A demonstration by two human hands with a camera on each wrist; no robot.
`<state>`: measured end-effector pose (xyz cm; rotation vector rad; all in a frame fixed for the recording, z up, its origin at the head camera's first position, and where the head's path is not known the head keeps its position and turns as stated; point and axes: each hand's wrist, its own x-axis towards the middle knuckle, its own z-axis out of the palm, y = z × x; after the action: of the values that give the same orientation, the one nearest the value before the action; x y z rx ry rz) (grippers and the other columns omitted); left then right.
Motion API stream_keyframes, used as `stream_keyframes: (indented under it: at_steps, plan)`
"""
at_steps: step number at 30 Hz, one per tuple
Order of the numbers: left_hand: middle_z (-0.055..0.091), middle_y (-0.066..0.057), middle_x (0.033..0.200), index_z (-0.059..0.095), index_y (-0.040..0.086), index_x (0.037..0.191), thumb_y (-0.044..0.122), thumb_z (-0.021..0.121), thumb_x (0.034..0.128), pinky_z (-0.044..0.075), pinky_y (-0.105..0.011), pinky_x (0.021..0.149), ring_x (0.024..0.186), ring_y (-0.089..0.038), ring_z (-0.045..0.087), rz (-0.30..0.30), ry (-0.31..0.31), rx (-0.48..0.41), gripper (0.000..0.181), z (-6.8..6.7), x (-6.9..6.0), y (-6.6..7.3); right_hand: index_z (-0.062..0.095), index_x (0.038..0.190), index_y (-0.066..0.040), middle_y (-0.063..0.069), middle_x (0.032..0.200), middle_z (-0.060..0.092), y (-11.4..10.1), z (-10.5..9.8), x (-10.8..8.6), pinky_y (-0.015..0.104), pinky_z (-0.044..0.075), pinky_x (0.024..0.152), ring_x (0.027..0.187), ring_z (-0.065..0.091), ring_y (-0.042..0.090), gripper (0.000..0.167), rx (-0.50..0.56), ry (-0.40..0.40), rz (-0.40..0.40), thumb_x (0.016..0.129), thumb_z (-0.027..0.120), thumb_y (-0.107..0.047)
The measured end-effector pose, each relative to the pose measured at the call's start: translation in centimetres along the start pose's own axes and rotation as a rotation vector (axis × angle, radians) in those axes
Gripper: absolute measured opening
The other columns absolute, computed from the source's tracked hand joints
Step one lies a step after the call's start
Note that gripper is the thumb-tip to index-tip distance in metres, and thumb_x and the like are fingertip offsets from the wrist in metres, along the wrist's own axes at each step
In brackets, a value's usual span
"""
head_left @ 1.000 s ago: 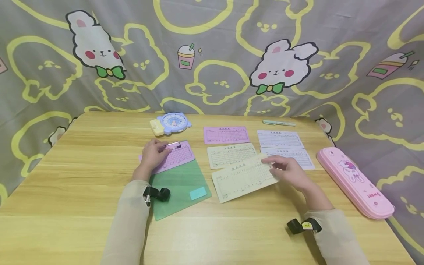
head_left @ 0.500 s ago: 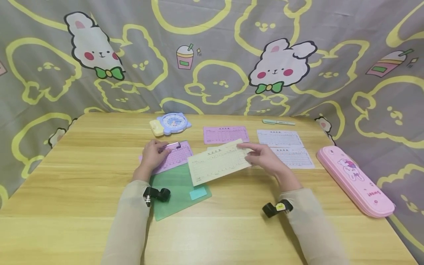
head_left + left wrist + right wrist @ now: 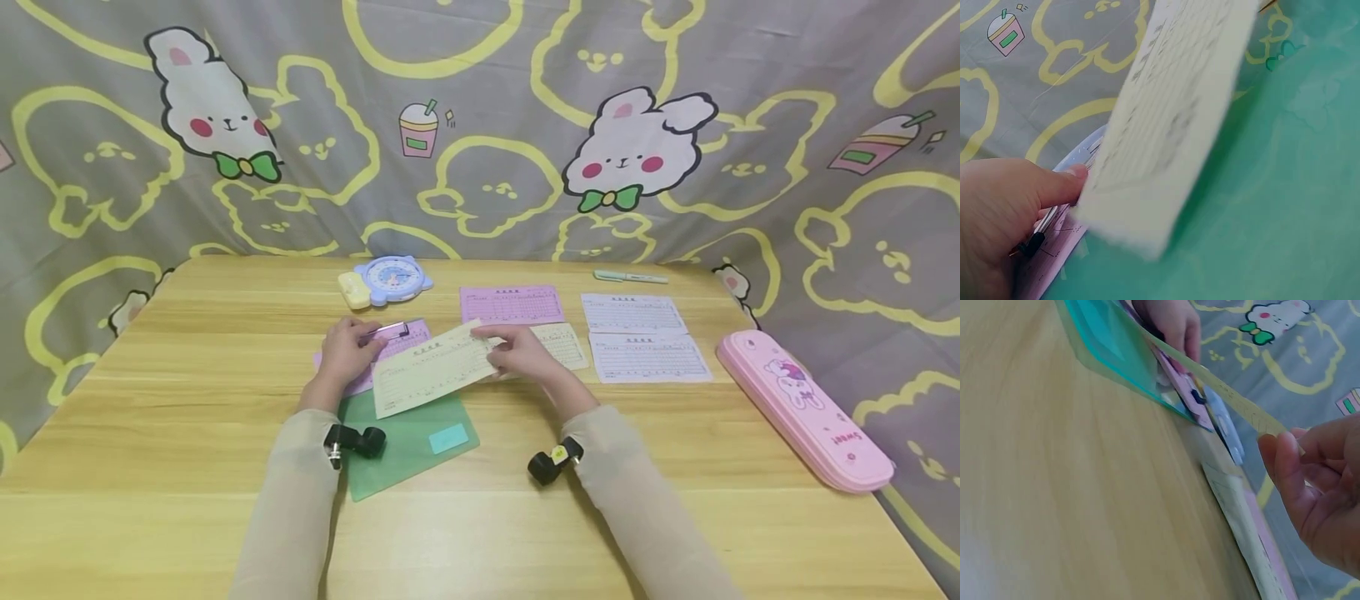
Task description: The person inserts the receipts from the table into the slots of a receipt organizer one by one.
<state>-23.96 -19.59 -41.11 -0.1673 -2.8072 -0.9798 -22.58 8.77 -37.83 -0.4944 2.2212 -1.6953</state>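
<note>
In the head view my right hand (image 3: 525,354) pinches a pale yellow printed form (image 3: 431,371) by its right end. The slip hangs tilted over the green translucent clipboard (image 3: 408,454). My left hand (image 3: 348,354) grips the clipboard's top at its metal clip (image 3: 386,332), its thumb lying on the clip in the left wrist view. A purple form (image 3: 405,337) lies on the board beneath the clip, partly hidden by the yellow slip. Seen from the right wrist, the held form (image 3: 1235,397) stretches edge-on from the fingertips towards the clipboard.
Right of the board lie another yellow form (image 3: 562,346), a purple form (image 3: 510,305) and two white forms (image 3: 633,314). A blue clock-shaped item (image 3: 393,279), a pale green pen (image 3: 630,277) and a pink pencil case (image 3: 806,408) are also on the wooden table (image 3: 187,467).
My right hand has carried the yellow form leftward from the middle of the table to above the clipboard, uncovering the other yellow form. The left hand has stayed at the clip.
</note>
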Motion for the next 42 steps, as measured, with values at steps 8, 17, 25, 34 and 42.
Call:
stream_keyframes:
  at_steps: [8, 17, 25, 34, 42]
  plan:
    - [0.046, -0.014, 0.097, 0.056, 0.001, 0.113, 0.022, 0.059, 0.0815, 0.028, -0.042, 0.076, 0.09, -0.031, 0.039, -0.019, -0.017, 0.015, 0.038, 0.0, 0.1, 0.0, 0.058, 0.107, 0.002, 0.015, 0.11, 0.053, 0.1, 1.8, 1.2, 0.032, 0.048, 0.055, 0.051, 0.049, 0.012, 0.038, -0.026, -0.002, 0.024, 0.072, 0.048, 0.013]
    - [0.047, -0.014, 0.096, 0.057, 0.001, 0.112, 0.023, 0.06, 0.081, 0.029, -0.043, 0.076, 0.089, -0.031, 0.041, 0.0, 0.002, 0.015, 0.038, 0.0, 0.0, -0.2, 0.061, 0.104, -0.002, 0.011, 0.09, 0.06, 0.1, 3.4, 2.4, 0.022, 0.039, 0.043, 0.048, 0.048, 0.014, 0.036, -0.107, 0.032, 0.101, 0.072, 0.05, 0.01]
    - [0.047, -0.014, 0.1, 0.057, 0.002, 0.112, 0.023, 0.06, 0.0808, 0.029, -0.043, 0.079, 0.093, -0.031, 0.04, -0.002, -0.007, 0.034, 0.037, -0.1, 0.0, 0.0, 0.056, 0.113, -0.004, 0.017, 0.121, 0.044, -0.1, 4.9, 2.6, 0.026, 0.047, 0.052, 0.052, 0.054, 0.015, 0.043, -0.136, 0.048, 0.154, 0.072, 0.052, 0.009]
    - [0.048, -0.011, 0.098, 0.057, 0.003, 0.111, 0.024, 0.059, 0.0815, 0.03, -0.041, 0.078, 0.09, -0.029, 0.04, 0.002, -0.028, 0.095, 0.037, -0.4, 0.0, 0.4, 0.055, 0.113, -0.003, 0.018, 0.123, 0.044, -0.1, 5.9, 2.9, 0.024, 0.047, 0.051, 0.053, 0.055, 0.014, 0.042, -0.222, 0.08, 0.12, 0.072, 0.053, 0.008]
    - [0.048, -0.013, 0.096, 0.058, 0.001, 0.11, 0.023, 0.059, 0.0807, 0.031, -0.042, 0.076, 0.089, -0.03, 0.041, 0.033, -0.012, 0.09, 0.036, -0.4, -0.1, 0.4, 0.059, 0.109, -0.005, 0.018, 0.121, 0.045, -0.2, 6.6, 3.4, 0.023, 0.047, 0.053, 0.056, 0.058, 0.014, 0.034, -0.165, 0.121, 0.154, 0.076, 0.055, 0.004]
